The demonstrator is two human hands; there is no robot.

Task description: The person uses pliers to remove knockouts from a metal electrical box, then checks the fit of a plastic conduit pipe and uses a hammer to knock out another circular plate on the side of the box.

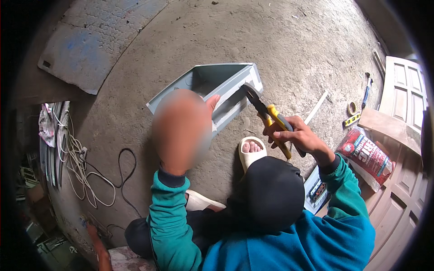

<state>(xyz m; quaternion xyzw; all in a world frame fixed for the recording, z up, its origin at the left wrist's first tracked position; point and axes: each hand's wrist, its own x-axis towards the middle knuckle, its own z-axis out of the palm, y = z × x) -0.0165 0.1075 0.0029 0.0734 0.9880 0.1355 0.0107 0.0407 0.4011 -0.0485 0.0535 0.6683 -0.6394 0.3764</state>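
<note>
Right hand (pixel 296 135) is squeezing yellow pliers (pixel 266 115) on the rim of a stiff, sharp-edged metal box (pixel 217 83) lying on the floor (pixel 294 49), while left hand (pixel 183 128), blurred so can't tell its grip, is steadying the box's side.

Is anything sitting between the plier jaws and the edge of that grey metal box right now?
Nothing visible. The right hand holds the yellow-handled pliers with the nose already at the grey metal box rim; the left hand steadies the box alongside.

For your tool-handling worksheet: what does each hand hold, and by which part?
Right hand holds pliers by the yellow handles. Left hand steadies the grey metal box; its grip is blurred.
</note>
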